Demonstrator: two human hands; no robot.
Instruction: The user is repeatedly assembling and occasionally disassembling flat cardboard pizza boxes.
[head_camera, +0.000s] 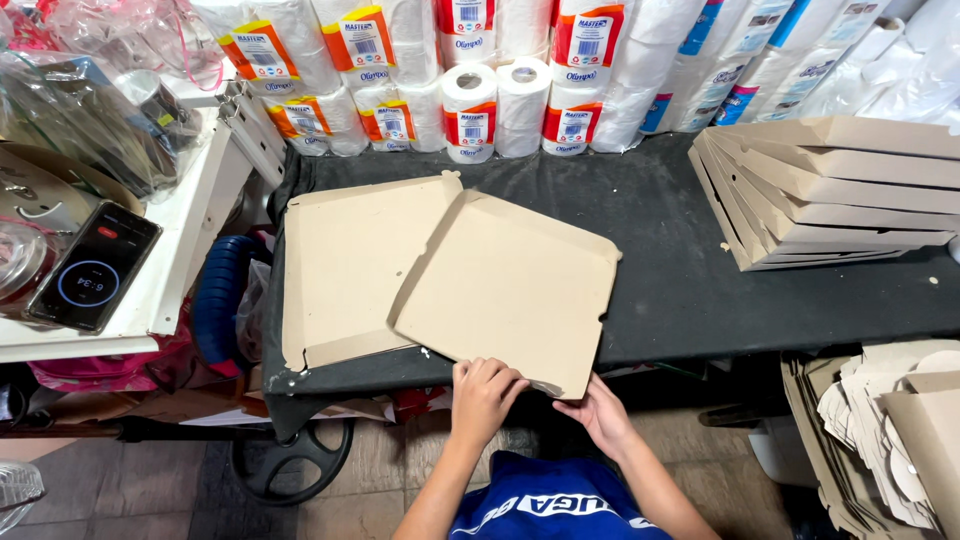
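A flat brown cardboard box blank (450, 275) lies open on the black table (680, 260), one half tilted toward me. My left hand (483, 395) presses down on the near edge of the right half. My right hand (600, 410) grips the same half at its near right corner from underneath, at the table's front edge. Both forearms reach up from the bottom of the view.
A stack of folded cardboard boxes (830, 190) sits at the table's right. Wrapped paper rolls (500, 80) line the back. A phone (95, 268) lies on a white shelf at left. Loose cardboard blanks (890, 430) pile at the lower right.
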